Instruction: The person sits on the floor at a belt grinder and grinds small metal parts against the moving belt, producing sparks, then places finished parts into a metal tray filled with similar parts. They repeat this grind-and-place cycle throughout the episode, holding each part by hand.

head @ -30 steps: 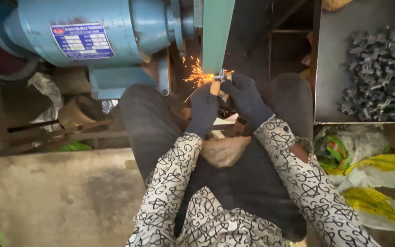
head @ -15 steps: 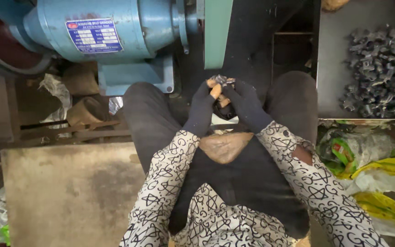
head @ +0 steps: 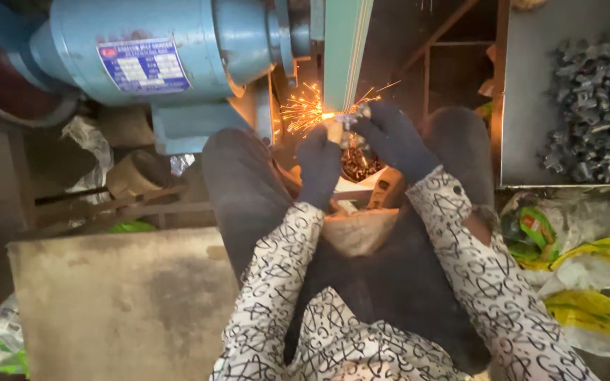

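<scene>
Both my hands wear dark gloves with worn fingertips. My left hand (head: 319, 164) and my right hand (head: 392, 137) pinch a small metal part (head: 351, 118) between them. The part presses against the green sanding belt (head: 346, 49) of a blue motor-driven grinder (head: 171, 49). Orange sparks (head: 305, 109) spray left from the contact point. Below my hands, between my knees, sits a container of small dark metal pieces (head: 358, 164).
A grey metal tray (head: 524, 99) at the right holds a heap of several dark metal parts (head: 594, 106). A brownish slab (head: 114, 303) lies at lower left. Plastic bags, yellow and green (head: 573, 247), lie at lower right. Wooden scraps and rags sit under the motor.
Half a second ago my hands held the part lower, off the belt, with no sparks. Now they have risen and the part grinds against the belt again, throwing sparks.
</scene>
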Action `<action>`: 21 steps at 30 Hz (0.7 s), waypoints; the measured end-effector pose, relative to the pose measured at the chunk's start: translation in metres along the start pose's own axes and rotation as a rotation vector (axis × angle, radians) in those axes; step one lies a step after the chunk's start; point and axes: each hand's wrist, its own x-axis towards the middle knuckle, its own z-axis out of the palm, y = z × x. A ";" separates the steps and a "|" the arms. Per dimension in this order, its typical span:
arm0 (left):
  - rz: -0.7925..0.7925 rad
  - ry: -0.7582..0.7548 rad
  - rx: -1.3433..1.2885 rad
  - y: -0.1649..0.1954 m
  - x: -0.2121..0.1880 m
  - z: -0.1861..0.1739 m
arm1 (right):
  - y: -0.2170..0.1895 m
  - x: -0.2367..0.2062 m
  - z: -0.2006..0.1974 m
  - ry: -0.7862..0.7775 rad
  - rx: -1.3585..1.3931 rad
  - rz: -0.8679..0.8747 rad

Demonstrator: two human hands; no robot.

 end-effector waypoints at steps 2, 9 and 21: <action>-0.078 -0.023 -0.118 0.001 -0.001 0.006 | 0.004 -0.005 -0.003 -0.003 0.173 -0.019; 0.277 -0.075 0.410 0.019 -0.008 -0.003 | -0.018 -0.030 -0.005 0.178 -0.025 -0.226; 0.140 -0.118 0.043 0.031 -0.027 -0.026 | -0.045 -0.059 0.003 -0.108 0.147 -0.033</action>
